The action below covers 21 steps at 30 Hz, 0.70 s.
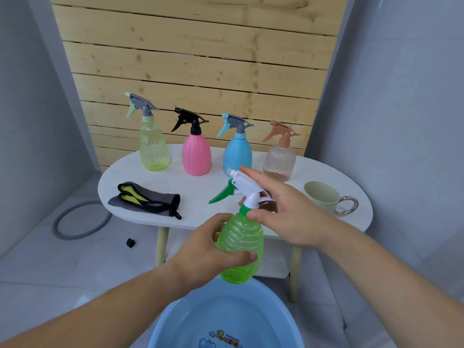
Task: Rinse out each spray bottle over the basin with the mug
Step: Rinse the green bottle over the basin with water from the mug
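**Green bottle over basin, both hands on it: head not yet off**

Green spray bottle sits at lower centre of frame, near upright, just above the far rim of the blue basin. Left hand is wrapped round the ribbed body with the thumb across the front, a bracing hold. Right hand is closed about the neck, thumb on the green collar, fingers behind the white spray head.

Judgement: the body is steadied so the head can be twisted off, and it is kept over the basin so spill falls in.

Mug stands untouched at centre right on the white table. Along the table's back, heads on: yellow-green bottle, pink bottle, blue bottle, peach bottle. Grey cloth lies centre left.
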Tool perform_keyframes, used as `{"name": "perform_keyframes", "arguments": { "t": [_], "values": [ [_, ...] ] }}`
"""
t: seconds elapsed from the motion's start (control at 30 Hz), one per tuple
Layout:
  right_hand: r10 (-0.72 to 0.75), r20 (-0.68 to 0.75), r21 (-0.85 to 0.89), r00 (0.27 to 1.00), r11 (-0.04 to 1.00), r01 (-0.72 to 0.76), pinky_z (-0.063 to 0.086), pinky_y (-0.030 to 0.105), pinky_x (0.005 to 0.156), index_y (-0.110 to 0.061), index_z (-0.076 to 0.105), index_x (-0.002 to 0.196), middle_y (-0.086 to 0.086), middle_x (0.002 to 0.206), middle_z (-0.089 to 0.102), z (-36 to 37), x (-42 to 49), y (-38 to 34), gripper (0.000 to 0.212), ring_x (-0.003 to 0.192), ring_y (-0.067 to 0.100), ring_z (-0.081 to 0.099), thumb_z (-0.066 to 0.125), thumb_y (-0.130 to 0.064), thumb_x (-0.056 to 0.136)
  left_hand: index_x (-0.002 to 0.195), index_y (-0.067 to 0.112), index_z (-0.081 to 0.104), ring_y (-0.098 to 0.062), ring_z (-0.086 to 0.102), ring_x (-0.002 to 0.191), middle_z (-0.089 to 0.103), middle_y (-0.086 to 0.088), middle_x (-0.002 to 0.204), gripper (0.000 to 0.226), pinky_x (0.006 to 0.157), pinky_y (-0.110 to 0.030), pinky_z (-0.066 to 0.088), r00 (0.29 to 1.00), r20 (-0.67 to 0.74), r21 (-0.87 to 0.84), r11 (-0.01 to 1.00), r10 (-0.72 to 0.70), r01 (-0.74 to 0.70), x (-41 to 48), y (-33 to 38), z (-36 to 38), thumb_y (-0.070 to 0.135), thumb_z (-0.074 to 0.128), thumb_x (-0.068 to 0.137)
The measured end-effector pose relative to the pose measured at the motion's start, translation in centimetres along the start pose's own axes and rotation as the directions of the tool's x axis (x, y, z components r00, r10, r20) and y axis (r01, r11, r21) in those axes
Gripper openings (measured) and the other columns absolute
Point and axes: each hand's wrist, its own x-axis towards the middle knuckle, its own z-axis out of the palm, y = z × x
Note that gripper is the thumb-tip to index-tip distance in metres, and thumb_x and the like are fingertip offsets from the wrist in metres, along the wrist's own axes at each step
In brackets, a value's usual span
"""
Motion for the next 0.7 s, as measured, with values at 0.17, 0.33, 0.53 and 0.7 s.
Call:
{"name": "perform_keyframes", "arguments": {
  "t": [0.17, 0.33, 0.53, 0.7],
  "values": [
    [-0.009, -0.053, -0.066, 0.999, 0.998, 0.005, 0.048, 0.02, 0.096, -0.051, 0.031, 0.148, -0.018, 0.14, 0.048, 0.37, 0.1, -0.04, 0.074, 0.114, -0.001, 0.054, 0.071, -0.029, 0.09, 0.117, 0.036, 0.066, -0.005, 0.07, 0.097, 0.073, 0.006, 0.108, 0.059, 0.082, -0.028, 0.059, 1.0, 0.016, -0.021, 1.0, -0.007, 0.007, -0.23, 0.19, 0.33, 0.026, 0.092, 0.065],
    [-0.031, -0.05, -0.009, 0.998, 0.999, 0.031, 0.052, 0.021, 0.091, -0.059, 0.036, 0.137, -0.026, 0.131, 0.054, 0.29, 0.1, -0.33, 0.069, 0.108, 0.003, 0.059, 0.069, -0.019, 0.091, 0.115, 0.036, 0.066, -0.005, 0.07, 0.095, 0.073, 0.006, 0.105, 0.059, 0.084, -0.027, 0.06, 1.0, -0.01, -0.025, 1.0, 0.005, -0.005, -0.13, 0.37, 0.21, 0.028, 0.091, 0.062],
    [-0.046, -0.047, 0.018, 0.998, 0.999, 0.047, 0.053, 0.032, 0.097, -0.052, 0.038, 0.141, -0.021, 0.133, 0.055, 0.42, 0.16, -0.23, 0.067, 0.116, 0.007, 0.06, 0.066, -0.016, 0.092, 0.114, 0.037, 0.066, -0.004, 0.069, 0.094, 0.073, 0.012, 0.097, 0.057, 0.079, -0.024, 0.059, 1.0, -0.019, -0.004, 1.0, 0.011, -0.011, -0.2, 0.38, 0.37, 0.028, 0.092, 0.063],
    [-0.064, -0.089, 0.058, 0.994, 0.996, 0.069, 0.054, 0.032, 0.096, -0.051, 0.046, 0.137, -0.02, 0.125, 0.061, 0.68, 0.35, 0.28, 0.071, 0.111, 0.012, 0.064, 0.072, -0.008, 0.087, 0.115, 0.034, 0.065, -0.001, 0.068, 0.092, 0.073, 0.011, 0.099, 0.053, 0.074, -0.015, 0.056, 0.998, -0.056, 0.027, 0.999, 0.033, -0.031, -0.21, 0.33, 0.56, 0.018, 0.092, 0.073]
  ]
}}
